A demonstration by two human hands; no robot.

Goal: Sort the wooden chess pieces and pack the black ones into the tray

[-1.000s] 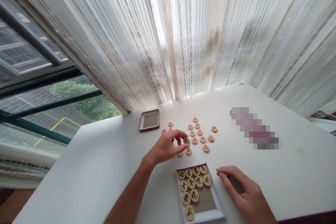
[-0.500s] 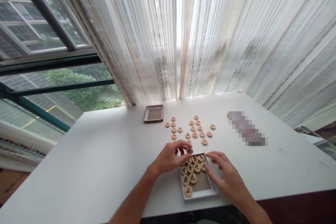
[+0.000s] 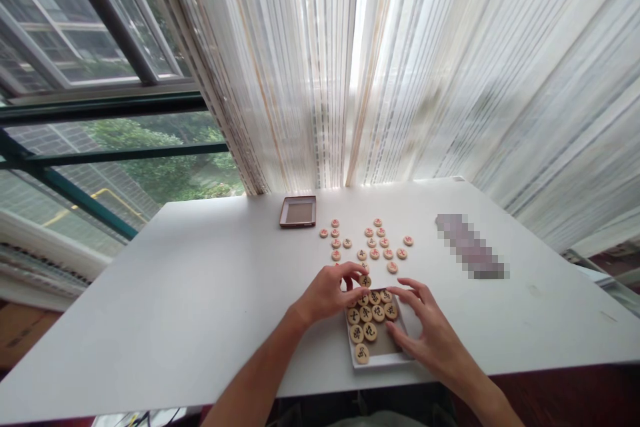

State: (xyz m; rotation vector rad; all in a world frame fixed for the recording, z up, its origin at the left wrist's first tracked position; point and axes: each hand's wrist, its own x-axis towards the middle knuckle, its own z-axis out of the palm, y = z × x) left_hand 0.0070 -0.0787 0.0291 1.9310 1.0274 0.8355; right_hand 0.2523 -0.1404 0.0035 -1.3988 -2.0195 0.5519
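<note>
My left hand (image 3: 333, 290) pinches a round wooden Chinese chess piece (image 3: 365, 281) with a black character, just beyond the far edge of a shallow white box (image 3: 383, 365). Inside the box, several black-marked pieces (image 3: 365, 313) lie flat in rows, filling the far part and the left side. The brown bottom shows at the near right. My right hand (image 3: 423, 320) is over the box's right side, thumb and fingers spread around the rightmost piece (image 3: 391, 310) without a visible grip. Part of the far left row is hidden behind my left fingers.
Several loose pieces, mostly red-marked (image 3: 375, 254) with a few black-marked, lie scattered beyond the box. A brown-rimmed box lid (image 3: 299, 212) lies at the back left. A blurred-out long object (image 3: 470, 245) rests on the white table (image 3: 215, 307) at the right.
The view has shifted slightly. My left hand still holds the piece at the box's far edge. My right thumb has moved nearer, away from the rightmost piece and over the bare box bottom.
</note>
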